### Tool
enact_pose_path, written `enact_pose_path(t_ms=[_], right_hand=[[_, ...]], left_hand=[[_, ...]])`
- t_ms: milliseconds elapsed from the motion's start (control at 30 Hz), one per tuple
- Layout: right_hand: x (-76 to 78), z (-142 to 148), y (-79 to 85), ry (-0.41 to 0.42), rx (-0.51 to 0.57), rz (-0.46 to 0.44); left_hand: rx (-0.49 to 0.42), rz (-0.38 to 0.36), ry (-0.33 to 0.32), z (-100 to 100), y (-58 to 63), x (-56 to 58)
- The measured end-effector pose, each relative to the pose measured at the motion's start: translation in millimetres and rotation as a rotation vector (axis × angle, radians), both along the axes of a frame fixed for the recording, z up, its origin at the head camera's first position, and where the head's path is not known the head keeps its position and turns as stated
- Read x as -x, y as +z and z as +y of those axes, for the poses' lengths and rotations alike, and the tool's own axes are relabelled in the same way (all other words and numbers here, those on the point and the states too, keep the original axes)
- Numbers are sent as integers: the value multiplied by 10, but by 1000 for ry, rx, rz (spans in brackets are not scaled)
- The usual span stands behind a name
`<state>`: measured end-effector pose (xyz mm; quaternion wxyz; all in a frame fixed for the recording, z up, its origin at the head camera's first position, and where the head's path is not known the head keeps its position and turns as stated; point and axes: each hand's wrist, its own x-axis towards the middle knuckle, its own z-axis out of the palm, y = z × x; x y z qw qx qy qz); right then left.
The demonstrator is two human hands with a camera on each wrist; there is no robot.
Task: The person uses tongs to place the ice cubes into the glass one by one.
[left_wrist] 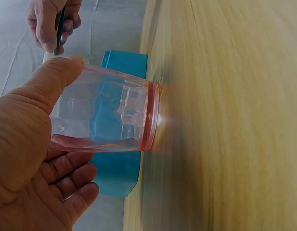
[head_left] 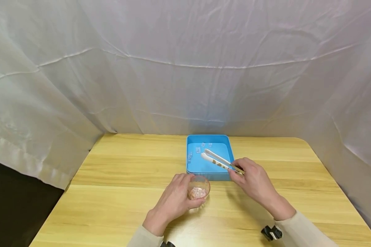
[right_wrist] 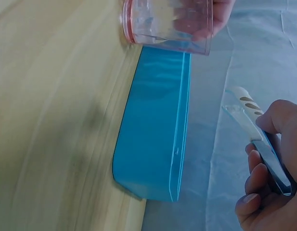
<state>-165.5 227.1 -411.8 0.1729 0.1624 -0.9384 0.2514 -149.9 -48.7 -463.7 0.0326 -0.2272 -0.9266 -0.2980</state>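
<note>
My left hand holds a clear pinkish cup upright on the table, thumb and fingers around its sides. Several clear cubes lie at its bottom. Just behind the cup is a shallow blue tray. More clear pieces are scattered on its floor, towards the left and back. In my right hand is a pair of tongs, white with brown spots at the tip end. Their tips point left over the tray, slightly apart; I cannot tell whether a clear piece sits between them.
The light wood table carries the tray near its back edge. A pale grey curtain hangs behind and along both sides. Dark devices are strapped at my wrists.
</note>
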Motion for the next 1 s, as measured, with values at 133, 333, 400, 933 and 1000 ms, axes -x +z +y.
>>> enact_pose_path(t_ms=[133, 333, 400, 933, 1000], right_hand=[[57, -29, 17, -26, 0, -44], [167, -68, -14, -54, 8, -82], [199, -77, -28, -61, 7, -100], [390, -197, -124, -81, -84, -175], [407, -213, -139, -80, -86, -183]], left_hand=[[-12, -3, -1, 3, -3, -4], [-6, -5, 5, 6, -11, -4], [-5, -5, 6, 7, -8, -4], [-12, 3, 0, -2, -16, -2], [-13, 5, -1, -3, -12, -3]])
